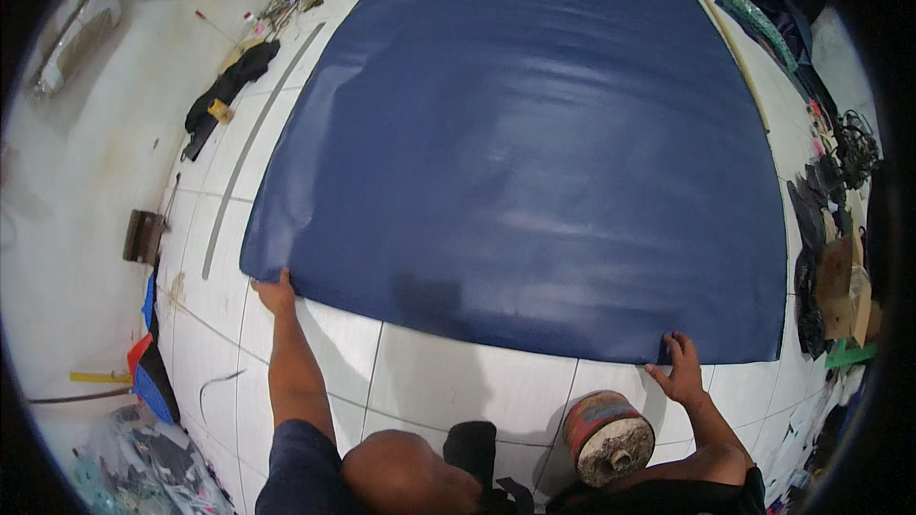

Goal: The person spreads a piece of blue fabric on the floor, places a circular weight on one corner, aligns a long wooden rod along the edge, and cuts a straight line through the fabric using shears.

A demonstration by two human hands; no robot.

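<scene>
A large sheet of glossy dark blue material (515,162), perhaps vinyl or leatherette, lies spread over the floor in front of me. My left hand (275,292) pinches its near left corner, thumb on top and the other fingers partly hidden at the edge. Along the near edge, toward the right corner, my right hand (681,370) touches the sheet with fingers bent and spread apart. Just left of that forearm stands a stained round can (611,434) with a red and blue side and a crusted top.
White floor tiles (429,377) surround the sheet. A grey straight strip (258,153) lies left of it, a long pale stick (730,43) to the right. Black cloth (229,91) and scraps line the left wall; a torn cardboard box (844,291) and tangled cables (856,148) sit at right.
</scene>
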